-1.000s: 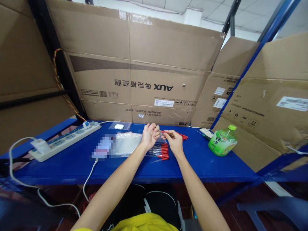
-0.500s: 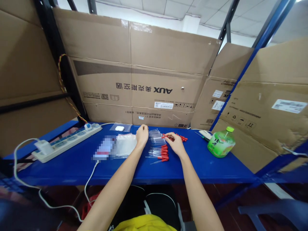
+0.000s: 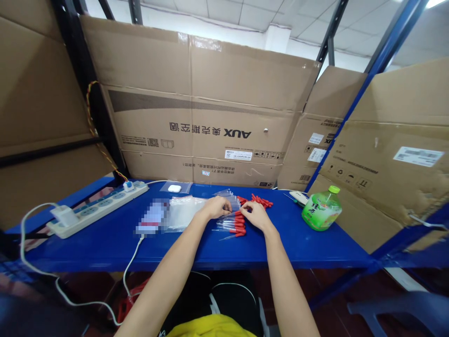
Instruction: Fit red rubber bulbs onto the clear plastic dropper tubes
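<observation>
My left hand (image 3: 218,207) is closed, fingertips pinching a thin clear tube low over a row of clear pipette tubes (image 3: 232,197). My right hand (image 3: 257,215) faces it with thumb and fingers pinched at the tube's right end; the red rubber bulb in this grip is mostly hidden by the fingers. Just below both hands lie several droppers (image 3: 229,225), tubes with red bulbs on their right ends. Loose red bulbs (image 3: 260,200) are heaped behind my right hand.
Clear plastic bags (image 3: 184,213) and a blurred-out phone (image 3: 153,216) lie left of my hands. A power strip (image 3: 101,206) stretches along the left. A green drink bottle (image 3: 322,209) stands at right on the blue tabletop (image 3: 280,248). Cardboard (image 3: 210,107) walls the back.
My left hand has come down and right, from behind the bags to the tubes. My right hand has shifted slightly down, and the red bulb in its fingers is now mostly covered.
</observation>
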